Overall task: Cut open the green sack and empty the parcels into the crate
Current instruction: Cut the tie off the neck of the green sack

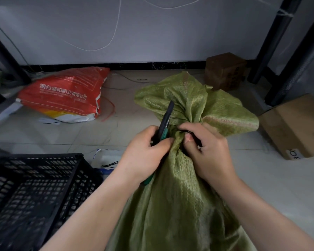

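A green woven sack (181,196) stands upright in front of me, its neck bunched and bound by a black tie (188,132), its mouth flared open above. My left hand (145,153) grips a pair of scissors (166,117) with dark blades and green handles, the blades shut and pointing up beside the neck. My right hand (207,151) pinches the black tie at the neck. A black perforated plastic crate (33,185) sits at the lower left. No parcels are visible; the sack hides its contents.
A red and white printed bag (62,96) lies on the tiled floor at the left. A brown box (225,70) stands by the wall, a cardboard box (295,125) at the right. Black shelf legs (272,44) rise on both sides. Loose black ties (110,164) lie near the crate.
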Available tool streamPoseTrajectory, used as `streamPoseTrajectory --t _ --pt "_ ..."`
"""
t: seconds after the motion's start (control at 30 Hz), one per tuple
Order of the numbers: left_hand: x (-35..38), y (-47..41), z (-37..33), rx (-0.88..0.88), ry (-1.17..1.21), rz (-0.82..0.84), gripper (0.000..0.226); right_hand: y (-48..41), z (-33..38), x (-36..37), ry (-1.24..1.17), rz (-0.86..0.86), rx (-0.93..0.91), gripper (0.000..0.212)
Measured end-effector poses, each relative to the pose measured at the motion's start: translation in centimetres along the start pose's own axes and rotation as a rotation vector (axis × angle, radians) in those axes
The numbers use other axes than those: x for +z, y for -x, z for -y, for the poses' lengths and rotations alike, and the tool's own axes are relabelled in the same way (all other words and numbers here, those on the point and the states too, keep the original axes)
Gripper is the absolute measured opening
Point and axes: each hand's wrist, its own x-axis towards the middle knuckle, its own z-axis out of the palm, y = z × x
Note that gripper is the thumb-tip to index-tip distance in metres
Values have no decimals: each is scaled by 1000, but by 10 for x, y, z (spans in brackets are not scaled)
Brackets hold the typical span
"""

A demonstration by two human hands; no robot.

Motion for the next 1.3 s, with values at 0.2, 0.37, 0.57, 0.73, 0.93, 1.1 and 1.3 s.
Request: streamPoseTrajectory --t 0.2,0.37,0.57,0.73,0.93,1.1,1.3 --pt "7 1 0 -27 44 -22 17 0 5 5 51 -41 -15 32" --pt "4 -3 4 -29 80 -66 15 2 6 3 5 -52 27 29" --pt "-7 -3 4 -107 275 -42 20 3 5 -1 7 -65 148 27" --pt "-13 -4 3 -131 363 -39 24 -7 0 -6 -49 -144 381 25" --pt "-20 -6 -1 -122 366 -49 22 -19 -9 -17 -56 -228 525 16" --pt "-18 -5 0 -133 398 -63 30 -20 -11 -25 -155 -223 510 18" --pt "14 1 11 -50 481 81 29 -12 7 -17 -380 -67 443 29"
